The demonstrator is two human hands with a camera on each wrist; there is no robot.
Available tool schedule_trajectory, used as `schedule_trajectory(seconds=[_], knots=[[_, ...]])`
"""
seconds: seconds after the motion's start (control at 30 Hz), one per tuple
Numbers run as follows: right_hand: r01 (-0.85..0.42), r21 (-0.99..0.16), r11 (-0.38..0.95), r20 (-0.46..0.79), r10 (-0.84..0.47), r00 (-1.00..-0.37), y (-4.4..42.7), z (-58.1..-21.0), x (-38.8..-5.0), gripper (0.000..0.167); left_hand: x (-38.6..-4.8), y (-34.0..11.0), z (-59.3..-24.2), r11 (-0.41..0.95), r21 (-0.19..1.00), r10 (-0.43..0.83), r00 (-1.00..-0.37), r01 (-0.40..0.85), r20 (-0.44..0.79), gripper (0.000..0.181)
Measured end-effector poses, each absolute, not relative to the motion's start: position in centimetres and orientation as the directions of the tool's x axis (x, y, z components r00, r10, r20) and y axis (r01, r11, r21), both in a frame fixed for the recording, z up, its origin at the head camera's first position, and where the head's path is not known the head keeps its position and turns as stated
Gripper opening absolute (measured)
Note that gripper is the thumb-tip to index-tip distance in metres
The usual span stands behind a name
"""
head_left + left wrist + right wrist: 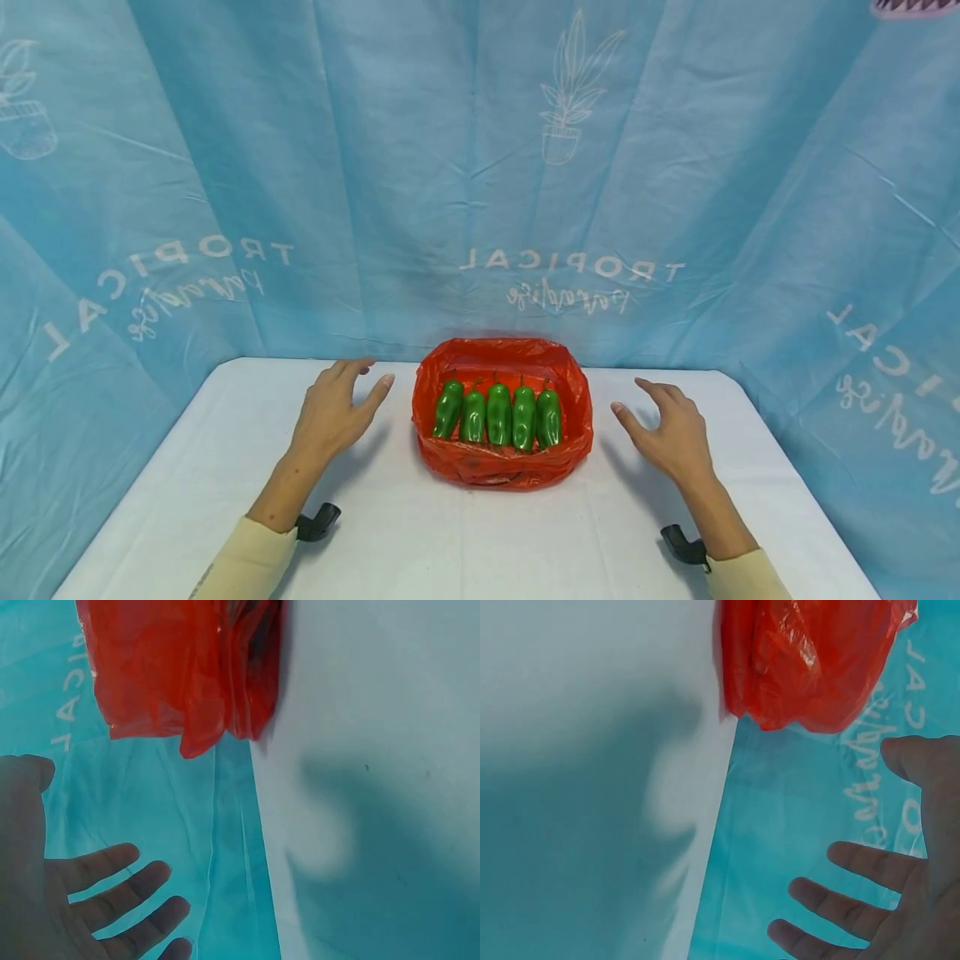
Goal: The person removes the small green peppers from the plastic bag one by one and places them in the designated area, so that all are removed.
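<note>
A red plastic bag [498, 473] stands at the far middle of the table, its mouth spread wide. Several green peppers [498, 414] lie side by side inside it, stems toward the back. My left hand [333, 410] hovers to the left of the bag, apart from it, with thumb and fingers spread and holding nothing. On the other side my right hand [671, 429] is held above the table in much the same way, touching nothing. Both wrist views show the bag's red side [157, 667] beyond the spread fingers; the peppers are hidden there.
The white table [480, 542] ends just behind the bag. A blue curtain [405, 167] with printed lettering hangs behind it and along both sides. Each wrist carries a black mount, the left mount [318, 522] and the right mount [682, 546].
</note>
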State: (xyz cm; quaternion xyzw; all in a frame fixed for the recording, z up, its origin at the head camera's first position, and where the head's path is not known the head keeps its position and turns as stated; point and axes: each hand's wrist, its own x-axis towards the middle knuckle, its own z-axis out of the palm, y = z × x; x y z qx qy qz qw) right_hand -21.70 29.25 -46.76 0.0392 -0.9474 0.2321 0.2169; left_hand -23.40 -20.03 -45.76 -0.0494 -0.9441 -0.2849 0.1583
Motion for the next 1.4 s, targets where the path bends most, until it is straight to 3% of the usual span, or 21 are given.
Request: schedule_trajectory(seconds=[1.13, 1.4], knots=[[-0.252, -0.451, 0.856, 0.421, -0.045, -0.906, 25.4, -45.5, -22.3, 0.059, -24.2, -15.9, -45.9, 0.798, 0.559, 0.069, -0.956, 0.224, 0.285, 0.062], [-0.319, -0.467, 0.825, 0.476, -0.069, -0.877, 24.1, -45.2, -22.7, 0.056, -24.5, -15.1, -45.6, 0.786, 0.577, 0.070, -0.959, 0.223, 0.274, 0.055]])
